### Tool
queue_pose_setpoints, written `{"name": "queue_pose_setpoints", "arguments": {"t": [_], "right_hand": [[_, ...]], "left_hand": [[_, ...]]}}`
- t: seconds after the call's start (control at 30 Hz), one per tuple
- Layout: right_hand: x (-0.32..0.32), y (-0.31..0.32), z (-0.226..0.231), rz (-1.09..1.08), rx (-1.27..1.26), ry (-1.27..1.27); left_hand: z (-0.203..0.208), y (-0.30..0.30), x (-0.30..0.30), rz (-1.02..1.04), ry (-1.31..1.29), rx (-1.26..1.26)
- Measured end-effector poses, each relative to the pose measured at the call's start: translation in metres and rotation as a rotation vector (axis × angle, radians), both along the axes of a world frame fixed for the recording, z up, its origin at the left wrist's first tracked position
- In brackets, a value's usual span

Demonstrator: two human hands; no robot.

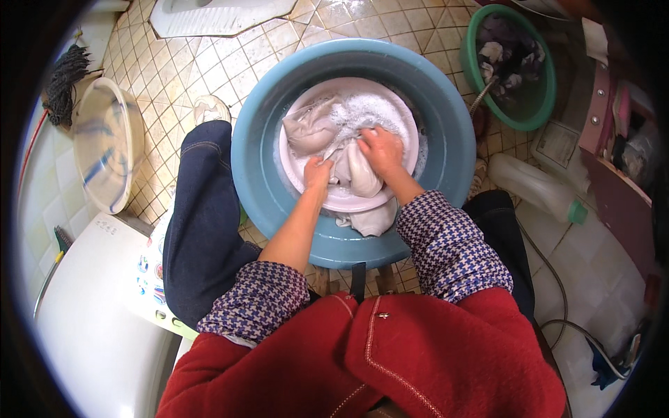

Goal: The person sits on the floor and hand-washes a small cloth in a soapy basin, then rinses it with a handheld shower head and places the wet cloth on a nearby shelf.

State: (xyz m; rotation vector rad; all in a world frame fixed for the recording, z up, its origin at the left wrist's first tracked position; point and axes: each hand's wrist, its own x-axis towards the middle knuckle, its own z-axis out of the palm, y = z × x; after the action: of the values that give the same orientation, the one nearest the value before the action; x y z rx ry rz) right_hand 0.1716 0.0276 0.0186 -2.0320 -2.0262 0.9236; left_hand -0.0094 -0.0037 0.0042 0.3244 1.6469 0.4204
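A pale pink basin [405, 111] sits inside a large blue tub [446, 150] between my knees. White suds [369, 111] and a wet whitish cloth [362, 171] fill the pink basin. My left hand [318, 172] is closed on a fold of the cloth near the basin's left side. To its right, my right hand [382, 148] presses its curled fingers on the cloth beside the suds. Part of a pale cloth [373, 220] also lies below the pink basin's near rim, in the blue tub. The undersides of my fingers are hidden.
A green basin [470, 52] with dark and white laundry stands at the far right. Nearer lies a white bottle [533, 182] with a green cap. On the left are a cream tub [132, 132], a white appliance [90, 292] and a dark mop head [66, 80]. A squat toilet [216, 17] is at the far edge.
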Motion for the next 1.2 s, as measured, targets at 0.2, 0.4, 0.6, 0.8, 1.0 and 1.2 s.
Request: {"name": "queue_pose_setpoints", "arguments": {"t": [0.2,0.4,0.6,0.8,1.0,1.2], "right_hand": [[-0.071,-0.025,0.03,-0.535,-0.321,0.443],[-0.098,-0.059,0.098,-0.15,-0.14,0.631],[-0.069,-0.026,0.025,0.026,0.093,0.305],[-0.006,0.004,0.002,-0.245,-0.311,0.093],[-0.084,-0.029,0.038,-0.374,-0.119,0.535],[-0.113,-0.048,0.104,-0.094,0.088,0.453]], "left_hand": [[0.008,0.01,-0.002,0.447,-0.436,-0.407],[-0.007,-0.006,-0.019,0.258,-0.981,-0.07],[-0.023,-0.012,-0.012,0.497,-0.841,-0.175],[-0.021,0.002,-0.008,-0.053,0.296,0.104],[0.002,0.004,-0.009,0.446,-0.535,-0.149],[0.0,-0.001,-0.019,0.487,-0.864,-0.206]]}}
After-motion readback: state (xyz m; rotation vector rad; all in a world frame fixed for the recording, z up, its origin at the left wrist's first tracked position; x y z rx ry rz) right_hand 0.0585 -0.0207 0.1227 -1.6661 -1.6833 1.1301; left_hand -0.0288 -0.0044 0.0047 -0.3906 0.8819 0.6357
